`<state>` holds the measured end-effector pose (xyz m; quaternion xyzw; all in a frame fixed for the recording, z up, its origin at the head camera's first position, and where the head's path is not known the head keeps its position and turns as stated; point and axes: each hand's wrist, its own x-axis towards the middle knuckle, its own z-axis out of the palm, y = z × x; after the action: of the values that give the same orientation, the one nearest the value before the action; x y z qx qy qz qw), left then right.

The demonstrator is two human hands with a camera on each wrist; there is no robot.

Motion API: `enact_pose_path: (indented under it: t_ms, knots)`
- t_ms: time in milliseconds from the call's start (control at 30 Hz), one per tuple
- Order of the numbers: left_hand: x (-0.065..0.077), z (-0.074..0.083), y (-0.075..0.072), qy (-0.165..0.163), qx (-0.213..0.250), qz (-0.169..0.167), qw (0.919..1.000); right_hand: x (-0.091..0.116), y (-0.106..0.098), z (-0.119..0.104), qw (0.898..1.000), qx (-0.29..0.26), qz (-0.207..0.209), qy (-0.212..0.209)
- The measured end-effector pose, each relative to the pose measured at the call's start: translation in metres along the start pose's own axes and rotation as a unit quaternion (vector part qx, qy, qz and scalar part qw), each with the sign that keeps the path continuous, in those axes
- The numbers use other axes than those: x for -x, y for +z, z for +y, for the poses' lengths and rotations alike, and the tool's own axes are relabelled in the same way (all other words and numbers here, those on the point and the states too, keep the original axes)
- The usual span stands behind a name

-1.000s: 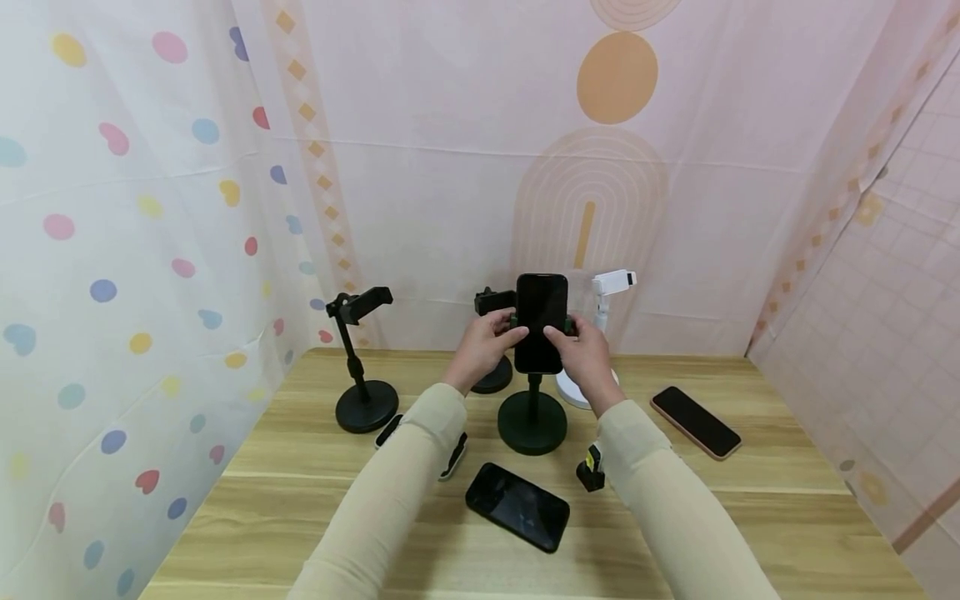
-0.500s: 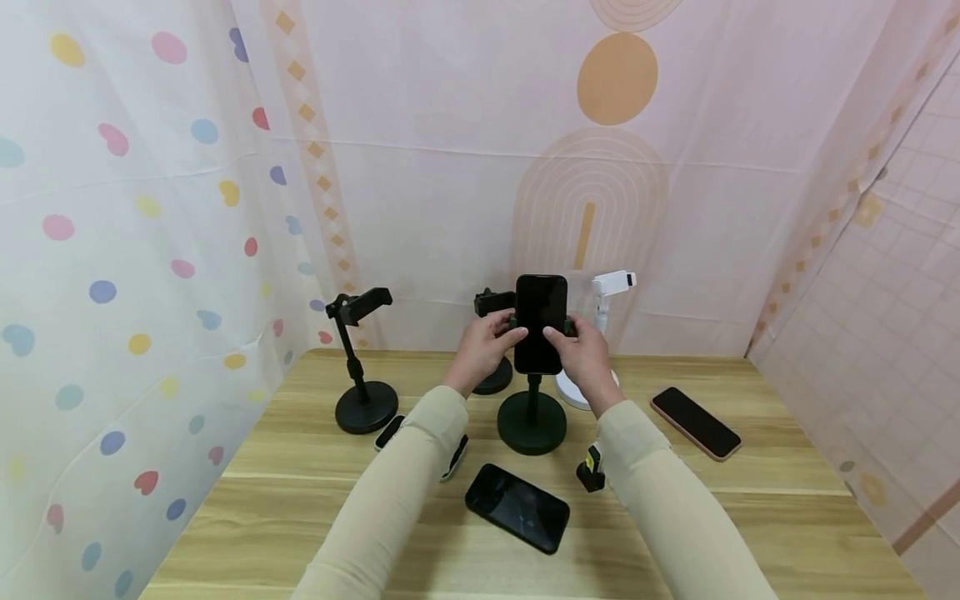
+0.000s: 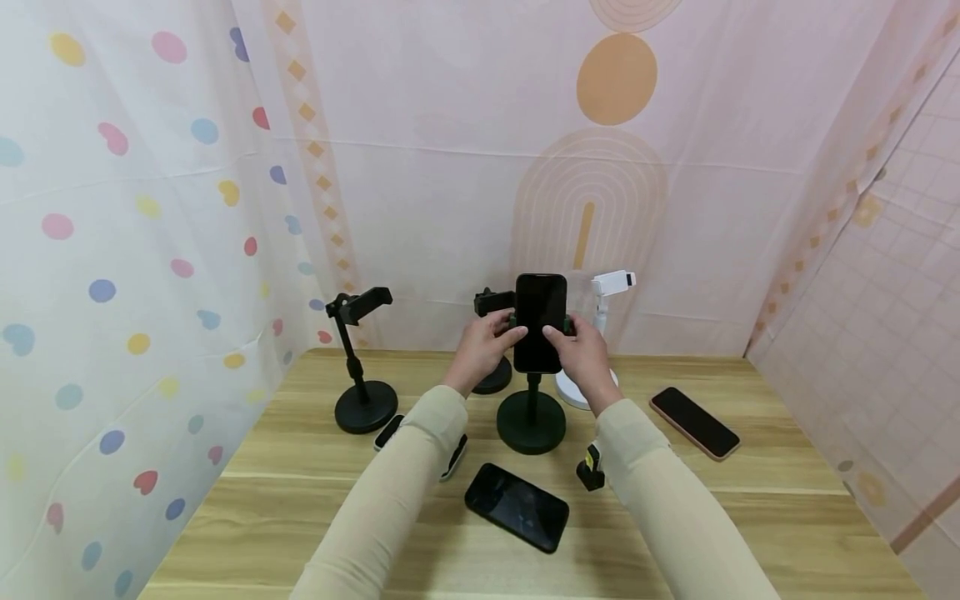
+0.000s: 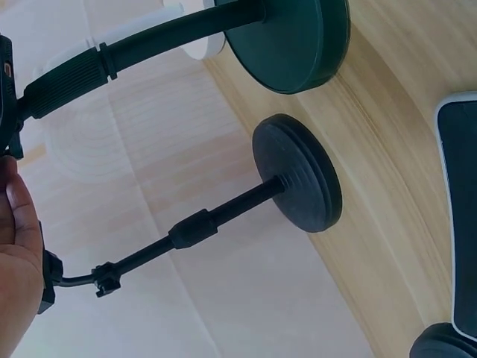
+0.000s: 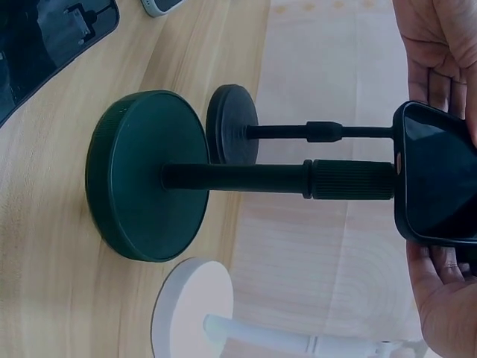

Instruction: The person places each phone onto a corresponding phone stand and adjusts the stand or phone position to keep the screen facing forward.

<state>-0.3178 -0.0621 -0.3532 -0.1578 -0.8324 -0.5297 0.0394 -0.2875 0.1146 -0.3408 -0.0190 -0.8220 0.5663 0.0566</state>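
In the head view a black phone (image 3: 540, 300) stands upright at the top of a dark green phone stand (image 3: 531, 423). My left hand (image 3: 480, 346) holds the phone's left edge, its thumb on the lower screen. On the opposite edge, my right hand (image 3: 587, 357) grips it the same way. Fingers of both hands reach to the green clamp at the phone's sides. The right wrist view shows the phone's lower end (image 5: 436, 175) above the ribbed green stem (image 5: 350, 180). In the left wrist view, only part of my left hand (image 4: 19, 268) is seen.
Black stands (image 3: 366, 407) (image 3: 492, 379) and a white stand (image 3: 613, 283) stand behind and left. A black phone (image 3: 517, 507) lies in front; a pink-edged phone (image 3: 696, 422) lies right. White-edged devices (image 3: 388, 432) are partly under my left sleeve. A small black-yellow item (image 3: 591, 471) sits by my right sleeve.
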Motion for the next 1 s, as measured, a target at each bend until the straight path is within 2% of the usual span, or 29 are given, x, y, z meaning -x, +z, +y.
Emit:
enact_pose_path:
  t_ms: [600,833,1000]
  knots:
    - [-0.004,0.001,0.002,-0.008,-0.002,0.017,0.9998,-0.008,0.001,0.0,1.0,0.012,-0.007,-0.004]
    - [-0.004,0.001,0.002,-0.014,0.003,0.015,0.9998,-0.009,0.001,0.0,0.999,0.034,-0.005,-0.008]
    - [-0.003,0.002,0.003,-0.017,-0.008,0.019,0.9996,-0.01,-0.001,-0.001,0.999,0.039,-0.011,-0.008]
